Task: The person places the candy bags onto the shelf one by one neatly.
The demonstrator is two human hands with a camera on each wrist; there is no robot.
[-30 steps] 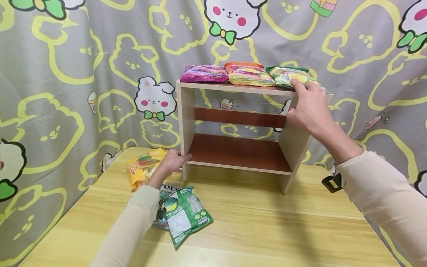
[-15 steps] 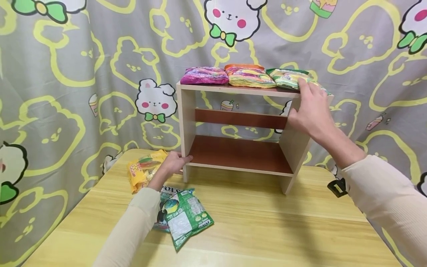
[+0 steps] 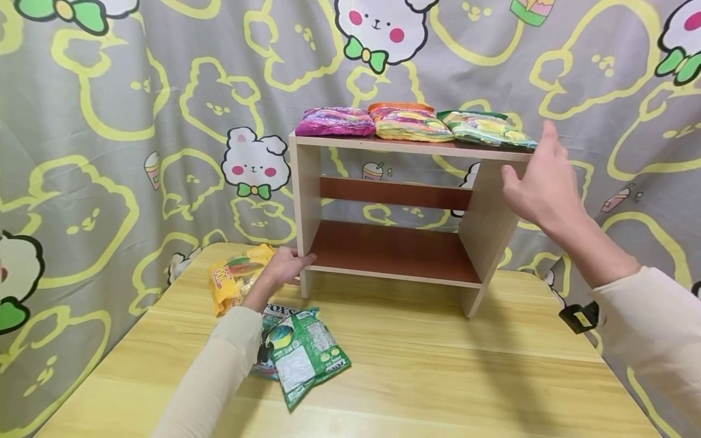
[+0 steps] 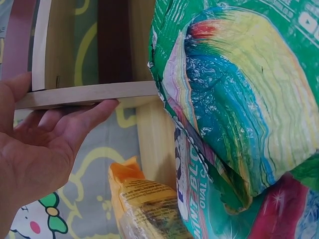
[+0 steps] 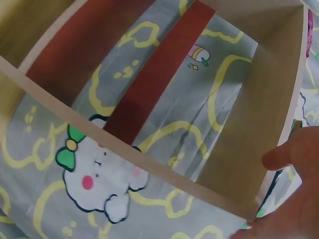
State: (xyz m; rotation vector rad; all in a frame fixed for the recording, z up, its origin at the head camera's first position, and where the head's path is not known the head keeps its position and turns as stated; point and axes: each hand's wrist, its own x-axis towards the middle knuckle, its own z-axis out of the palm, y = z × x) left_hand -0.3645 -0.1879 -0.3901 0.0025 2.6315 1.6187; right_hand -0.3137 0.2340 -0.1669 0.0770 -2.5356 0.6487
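1. Closest to me, in front of the left half of the shelf [image 3: 394, 250], a green packet [image 3: 312, 356] lies flat on the wooden table [image 3: 416, 377].
2. Partly under it, a teal packet [image 3: 279, 312] shows along the side nearer the shelf's left end.
3. My left hand [image 3: 286, 266] grips the shelf low on its left side panel, level with the lower board; my thumb is at the front edge and my fingers are round the outside.
4. Just left of the shelf, a yellow packet [image 3: 230, 283] lies on the table, partly hidden by my left hand and wrist.
5. My right hand [image 3: 550, 182] is at the shelf's top right corner, holding nothing, fingers extended upward and thumb spread away. I cannot tell whether it touches the wood.
6. The shelf itself stands upright on the table, with pale side panels, a reddish-brown lower board and a rail across the back.
7. On top of the shelf lie three packs in a row: purple [image 3: 335, 121] at the left, orange-and-yellow [image 3: 411, 125] in the middle, green-and-yellow [image 3: 484, 128] at the right, nearest my right hand.
8. Behind the shelf hangs a grey curtain [image 3: 191, 36] with yellow outlines and white rabbits.
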